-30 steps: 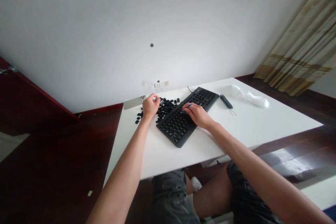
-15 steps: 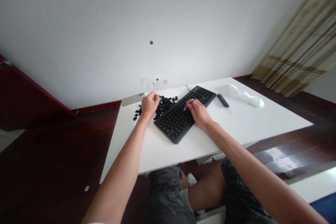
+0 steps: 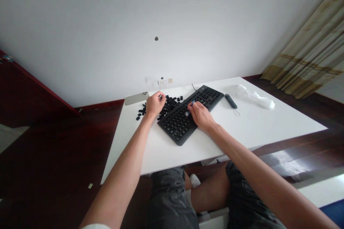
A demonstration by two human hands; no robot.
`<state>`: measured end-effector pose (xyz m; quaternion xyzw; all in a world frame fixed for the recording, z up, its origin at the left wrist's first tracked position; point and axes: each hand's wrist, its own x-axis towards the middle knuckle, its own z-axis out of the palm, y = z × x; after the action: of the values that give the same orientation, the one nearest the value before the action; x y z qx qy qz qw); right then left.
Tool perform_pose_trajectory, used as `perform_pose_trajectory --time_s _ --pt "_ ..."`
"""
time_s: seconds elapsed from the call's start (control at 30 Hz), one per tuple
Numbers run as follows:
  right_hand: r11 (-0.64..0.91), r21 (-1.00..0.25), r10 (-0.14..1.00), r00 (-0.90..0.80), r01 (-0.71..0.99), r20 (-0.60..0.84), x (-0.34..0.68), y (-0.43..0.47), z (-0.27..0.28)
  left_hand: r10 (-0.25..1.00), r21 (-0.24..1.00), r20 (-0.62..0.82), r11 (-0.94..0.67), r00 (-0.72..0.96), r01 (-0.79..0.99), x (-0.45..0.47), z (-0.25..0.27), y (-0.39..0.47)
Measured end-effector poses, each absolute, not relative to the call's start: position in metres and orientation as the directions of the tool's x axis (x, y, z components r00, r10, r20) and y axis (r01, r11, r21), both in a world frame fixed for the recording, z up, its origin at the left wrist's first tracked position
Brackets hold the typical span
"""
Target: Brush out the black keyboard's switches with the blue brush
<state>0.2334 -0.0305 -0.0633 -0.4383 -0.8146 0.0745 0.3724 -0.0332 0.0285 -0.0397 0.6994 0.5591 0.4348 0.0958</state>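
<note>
A flat black computer keyboard (image 3: 191, 113) lies at an angle on the white rectangular surface (image 3: 242, 128), its near end toward the left and its far end toward the right. The right hand (image 3: 200, 115) rests on the middle of the keyboard, fingers curled closed around a small blue-handled tool (image 3: 190, 107) whose tip meets the key rows (what the tip is doing is too small to make out).

The left hand (image 3: 154, 104) sits just left of the keyboard, on the heap of loose black keycaps (image 3: 168, 105) spread over the surface. Its fingers are bent and pinched together at the far edge of the heap; whether they grip a keycap I cannot tell. A few stray keycaps lie apart to the left of the hand.

A pale grey smartphone (image 3: 136, 98) lies face down at the far left corner of the surface, near the left hand. Right of the keyboard rests a slim dark bar-shaped object (image 3: 231, 101), and farther right a crumpled clear plastic wrapper (image 3: 255, 97). The keyboard's thin black cable (image 3: 194, 88) leaves its far end toward the wall.
</note>
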Motion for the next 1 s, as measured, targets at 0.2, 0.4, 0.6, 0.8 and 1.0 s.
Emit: perform_pose_trajectory --time_s 0.2,0.4,0.6,0.8,1.0 --pt "0.666 -0.447 0.724 -0.374 0.597 0.579 0.233 -0.033 -0.064 0.863 0.613 0.505 -0.360 0.002 0.703 -0.034 -0.042 0.030" --pt "0.399 -0.505 0.852 -0.106 0.766 0.513 0.235 -0.027 -0.068 0.866 0.618 0.500 -0.359 0.003 0.699 -0.035 -0.045 0.031" --pt "0.663 -0.490 0.742 -0.409 0.567 0.531 0.232 -0.034 -0.064 0.863 0.592 0.504 -0.375 0.036 0.714 -0.033 -0.045 0.030" --pt "0.555 -0.497 0.778 -0.205 0.667 0.593 0.233 -0.033 -0.063 0.870 0.612 0.492 -0.369 0.028 0.699 -0.033 -0.044 0.030" --pt "0.647 -0.484 0.753 -0.395 0.590 0.525 0.231 -0.038 -0.062 0.876 0.594 0.479 -0.370 0.055 0.714 -0.033 -0.046 0.030"
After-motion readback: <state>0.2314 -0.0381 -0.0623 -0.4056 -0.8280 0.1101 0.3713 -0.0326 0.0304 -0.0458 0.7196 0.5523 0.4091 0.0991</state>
